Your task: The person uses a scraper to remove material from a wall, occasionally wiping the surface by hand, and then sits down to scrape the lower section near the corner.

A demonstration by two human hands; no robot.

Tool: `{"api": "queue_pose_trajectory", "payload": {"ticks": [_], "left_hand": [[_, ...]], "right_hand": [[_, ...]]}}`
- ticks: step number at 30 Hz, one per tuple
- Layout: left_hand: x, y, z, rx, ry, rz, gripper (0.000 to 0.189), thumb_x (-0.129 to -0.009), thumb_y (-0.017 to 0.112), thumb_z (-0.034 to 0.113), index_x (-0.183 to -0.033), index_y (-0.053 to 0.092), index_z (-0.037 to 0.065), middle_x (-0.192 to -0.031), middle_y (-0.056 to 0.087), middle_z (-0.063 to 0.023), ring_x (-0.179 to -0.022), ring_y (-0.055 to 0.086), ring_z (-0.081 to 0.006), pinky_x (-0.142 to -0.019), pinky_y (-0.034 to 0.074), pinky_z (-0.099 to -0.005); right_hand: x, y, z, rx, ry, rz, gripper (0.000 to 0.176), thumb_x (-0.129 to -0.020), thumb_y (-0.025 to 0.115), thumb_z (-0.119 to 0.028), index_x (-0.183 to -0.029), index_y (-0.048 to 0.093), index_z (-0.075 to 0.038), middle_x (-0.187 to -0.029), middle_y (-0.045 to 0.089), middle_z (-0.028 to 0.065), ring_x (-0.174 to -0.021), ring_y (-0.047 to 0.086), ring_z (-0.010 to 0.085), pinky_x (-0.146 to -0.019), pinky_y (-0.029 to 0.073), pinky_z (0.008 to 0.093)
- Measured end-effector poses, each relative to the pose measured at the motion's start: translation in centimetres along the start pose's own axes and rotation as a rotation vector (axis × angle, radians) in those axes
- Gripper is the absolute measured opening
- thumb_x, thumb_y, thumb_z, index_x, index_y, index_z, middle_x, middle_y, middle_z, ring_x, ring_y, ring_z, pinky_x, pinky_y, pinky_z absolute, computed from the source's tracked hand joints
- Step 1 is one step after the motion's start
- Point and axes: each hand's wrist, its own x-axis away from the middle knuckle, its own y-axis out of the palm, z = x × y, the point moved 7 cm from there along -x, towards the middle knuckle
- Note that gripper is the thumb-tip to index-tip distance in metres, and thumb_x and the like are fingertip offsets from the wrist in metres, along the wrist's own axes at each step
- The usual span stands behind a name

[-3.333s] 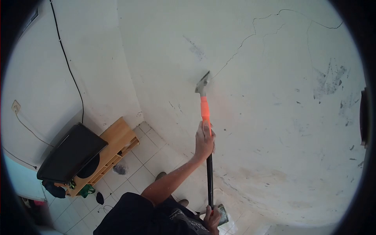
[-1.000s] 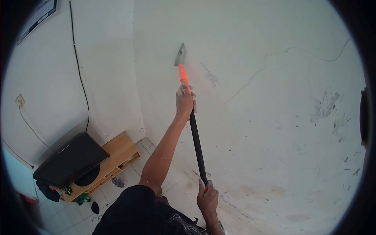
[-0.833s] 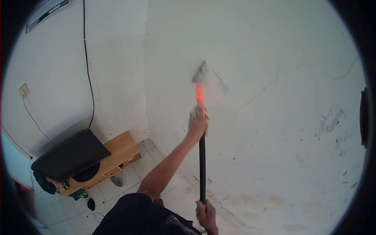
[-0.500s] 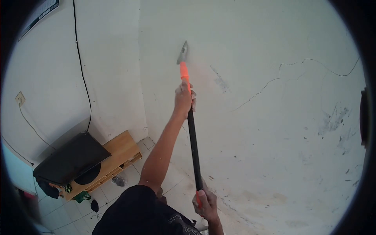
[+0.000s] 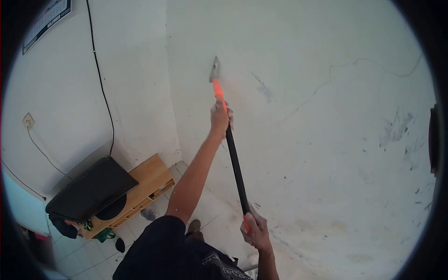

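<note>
A long-handled scraper (image 5: 236, 163) with a black shaft, orange grip sections and a grey metal blade (image 5: 214, 70) slants up in front of me. Its blade is at the pale wall (image 5: 298, 93); whether the edge touches cannot be told. My left hand (image 5: 220, 118) is wrapped round the upper part of the pole, just under the orange neck. Lower down, my right hand (image 5: 256, 228) grips the orange end of the handle.
At the lower left, a black television (image 5: 91, 189) stands on a wooden cabinet (image 5: 156, 172), close to the wall corner. A black cable (image 5: 100, 84), a socket (image 5: 28, 122) and a calendar (image 5: 46, 21) are on the side wall. A thin crack and grey scuffs mark the wall ahead.
The blade has shifted slightly down and left. My right hand has moved up and to the right with the handle end, so the pole slants more. Both hands keep their grip.
</note>
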Motion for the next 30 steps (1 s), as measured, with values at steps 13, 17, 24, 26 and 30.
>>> {"api": "queue_pose_trajectory", "payload": {"ticks": [13, 17, 24, 26, 30], "left_hand": [[14.1, 1.4, 0.9, 0.374, -0.139, -0.28, 0.061, -0.103, 0.033, 0.07, -0.103, 0.049, 0.012, -0.064, 0.048, -0.0014, -0.042, 0.046, -0.0138, -0.041, 0.043, -0.029], [16.2, 1.9, -0.7, 0.362, -0.109, -0.208, 0.054, -0.106, 0.034, 0.064, -0.11, 0.048, 0.013, -0.066, 0.049, -0.0013, -0.042, 0.047, -0.0125, -0.04, 0.041, -0.0269], [19.3, 4.8, -5.4, 0.44, -0.26, -0.189, 0.052, -0.103, 0.04, 0.067, -0.102, 0.044, 0.015, -0.063, 0.042, 0.004, -0.039, 0.035, -0.0057, -0.032, 0.027, -0.0223], [20.0, 5.8, -7.3, 0.42, -0.299, -0.176, 0.051, -0.103, 0.041, 0.066, -0.102, 0.044, 0.015, -0.063, 0.042, 0.004, -0.039, 0.035, -0.0058, -0.032, 0.027, -0.0223], [21.6, 7.1, -10.3, 0.421, -0.353, -0.149, 0.051, -0.103, 0.041, 0.066, -0.102, 0.044, 0.015, -0.063, 0.042, 0.0041, -0.039, 0.035, -0.0058, -0.033, 0.028, -0.0224]], "right_hand": [[8.0, -2.9, 7.2, 0.764, -0.508, 0.568, 0.054, -0.085, 0.079, -0.007, -0.134, 0.062, 0.005, -0.078, 0.068, 0.0203, -0.061, 0.066, 0.0299, -0.059, 0.051, 0.0373], [10.1, -3.9, 6.7, 0.909, -0.507, 0.727, 0.053, -0.079, 0.085, -0.008, -0.128, 0.068, 0.002, -0.072, 0.064, 0.0163, -0.061, 0.064, 0.0319, -0.059, 0.051, 0.0383], [13.4, -6.3, 6.3, 0.533, -0.156, 0.396, 0.045, -0.092, 0.074, -0.019, -0.129, 0.064, 0.003, -0.075, 0.068, 0.0124, -0.061, 0.064, 0.0199, -0.057, 0.05, 0.033], [14.6, -7.6, 9.7, 0.411, 0.028, 0.304, 0.049, -0.103, 0.06, -0.025, -0.14, 0.054, 0.006, -0.07, 0.064, 0.0015, -0.057, 0.056, 0.0077, -0.054, 0.044, 0.0245], [17.7, -10.0, 9.8, 0.697, 0.063, 0.44, 0.044, -0.102, 0.064, -0.028, -0.138, 0.06, -0.002, -0.062, 0.047, 0.0025, -0.056, 0.045, 0.0152, -0.053, 0.041, 0.0351]]}}
